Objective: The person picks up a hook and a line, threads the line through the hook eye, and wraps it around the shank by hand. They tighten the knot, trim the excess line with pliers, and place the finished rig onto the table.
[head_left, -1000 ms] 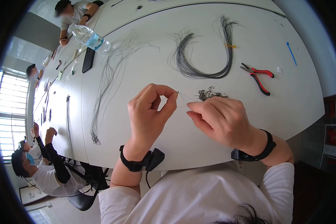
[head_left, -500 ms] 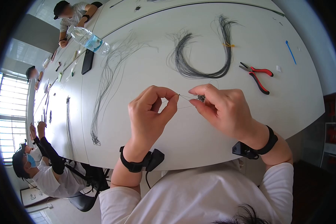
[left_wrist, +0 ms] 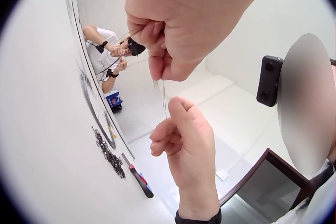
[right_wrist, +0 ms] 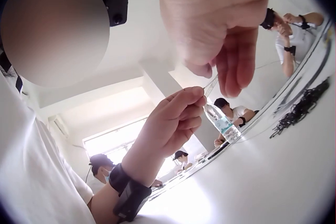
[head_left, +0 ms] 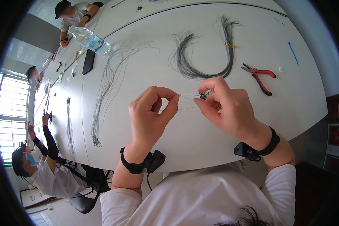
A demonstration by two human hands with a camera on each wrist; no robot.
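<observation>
In the head view my left hand (head_left: 153,109) pinches a thin dark strand, like fine cord or line, with a tiny dark knot at the fingertips. My right hand (head_left: 229,107) is close beside it on the right, fingers bent, index finger raised away from the thumb. Fine strands (left_wrist: 165,100) stretch between both hands, reaching the right thumb in the left wrist view. Behind the right fingers lies a heap of small black curled loops (left_wrist: 108,153), partly hidden in the head view.
A U-shaped bundle of dark strands (head_left: 205,75) with a yellow tie lies ahead. Red-handled pliers (head_left: 260,78) and a blue stick (head_left: 293,53) are to the right. Leftward are loose strands (head_left: 104,88), a phone (head_left: 88,61), a water bottle (head_left: 89,40) and other seated people.
My right hand has turned, its index finger lifting away from the thumb and moving up, uncovering part of the black heap. The left hand keeps its pinch almost unmoved.
</observation>
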